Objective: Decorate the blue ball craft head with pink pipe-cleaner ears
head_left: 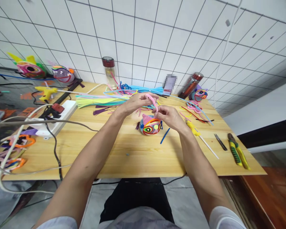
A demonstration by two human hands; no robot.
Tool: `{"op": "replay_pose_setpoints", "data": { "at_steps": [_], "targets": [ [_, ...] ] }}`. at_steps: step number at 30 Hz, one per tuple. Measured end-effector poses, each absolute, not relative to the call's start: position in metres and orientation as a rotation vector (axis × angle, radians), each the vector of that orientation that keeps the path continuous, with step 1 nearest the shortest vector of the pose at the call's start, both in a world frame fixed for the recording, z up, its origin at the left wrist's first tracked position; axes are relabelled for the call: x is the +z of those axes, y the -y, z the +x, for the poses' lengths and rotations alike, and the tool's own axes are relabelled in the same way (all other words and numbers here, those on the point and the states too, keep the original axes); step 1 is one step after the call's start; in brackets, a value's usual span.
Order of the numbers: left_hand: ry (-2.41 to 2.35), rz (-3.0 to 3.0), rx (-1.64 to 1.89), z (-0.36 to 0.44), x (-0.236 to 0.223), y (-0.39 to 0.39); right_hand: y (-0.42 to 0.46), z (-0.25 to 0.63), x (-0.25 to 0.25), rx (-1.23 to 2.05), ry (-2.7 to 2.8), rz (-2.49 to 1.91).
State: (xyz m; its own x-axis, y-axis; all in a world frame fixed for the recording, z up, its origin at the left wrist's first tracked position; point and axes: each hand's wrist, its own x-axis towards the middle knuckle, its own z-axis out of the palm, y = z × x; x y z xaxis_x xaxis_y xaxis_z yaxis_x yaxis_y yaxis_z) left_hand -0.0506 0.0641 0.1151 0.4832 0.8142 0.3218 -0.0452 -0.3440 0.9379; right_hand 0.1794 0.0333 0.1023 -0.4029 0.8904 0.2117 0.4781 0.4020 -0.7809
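A pink pipe cleaner, bent into a curve, is held up between my two hands. My left hand pinches its upper end. The lower end is between the closed fingers of my right hand. Just under them on the table sits a round animal-face ornament covered in coloured pipe cleaners, with a pink pointed ear and a purple tassel at its left side. Whether the pink strip touches the ornament, I cannot tell. A short blue pipe-cleaner piece lies right of the ornament.
On the wooden table, bundled pipe cleaners lie behind my hands. To the right are a yellow glue gun, small snips and pliers. A power strip with loose cables is at left; bottles stand behind.
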Motion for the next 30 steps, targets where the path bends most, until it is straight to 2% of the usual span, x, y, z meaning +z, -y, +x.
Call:
{"op": "replay_pose_setpoints", "data": {
  "at_steps": [7,14,17,23,30],
  "targets": [
    [-0.747,1.773,0.849,-0.067,0.110,-0.059,-0.033,0.184,0.095,0.862,1.949,-1.141],
    [-0.918,1.640,0.714,-0.085,0.079,-0.060,-0.035,0.180,0.101,0.824,1.976,-1.146],
    [-1.012,1.608,0.793,-0.084,0.068,-0.056,-0.035,0.178,0.107,0.829,2.044,-1.078],
    [-1.222,1.660,1.168,-0.078,0.061,-0.047,-0.042,0.183,0.117,0.855,2.123,-0.972],
    [-0.972,1.648,0.971,-0.069,0.050,-0.032,-0.056,0.188,0.115,0.947,2.111,-0.919]
  ]
}}
